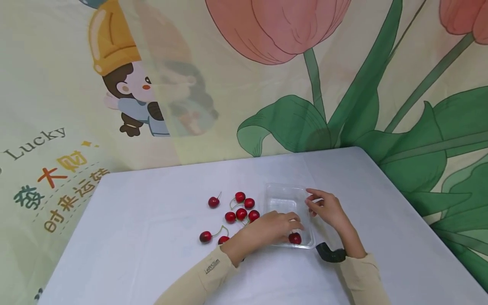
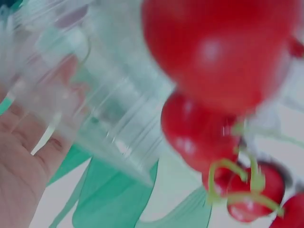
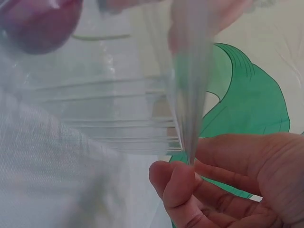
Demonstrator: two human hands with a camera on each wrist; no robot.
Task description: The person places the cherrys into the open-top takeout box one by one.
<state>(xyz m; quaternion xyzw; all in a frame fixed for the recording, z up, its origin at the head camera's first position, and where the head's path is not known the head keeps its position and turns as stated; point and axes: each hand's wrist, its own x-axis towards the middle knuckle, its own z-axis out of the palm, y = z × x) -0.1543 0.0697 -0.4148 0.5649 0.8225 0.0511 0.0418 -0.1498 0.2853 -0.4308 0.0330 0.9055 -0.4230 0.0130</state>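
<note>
A clear plastic container (image 1: 271,190) stands on the table. Its rim is pinched between the thumb and fingers of my right hand (image 3: 228,185), at the far right corner in the head view (image 1: 328,209). My left hand (image 1: 268,228) reaches over the container's near half, fingers spread above a dark red cherry (image 1: 295,238) inside it. That cherry (image 3: 40,23) and its stem show blurred through the plastic in the right wrist view. Whether the left fingertips touch the stem, I cannot tell.
Loose cherries (image 1: 241,214), several with stems, lie left of the container, partly under the left forearm. A black curved piece (image 1: 331,253) sits at the right wrist. Behind the white-covered table (image 1: 152,254) hangs a printed cloth (image 1: 198,148).
</note>
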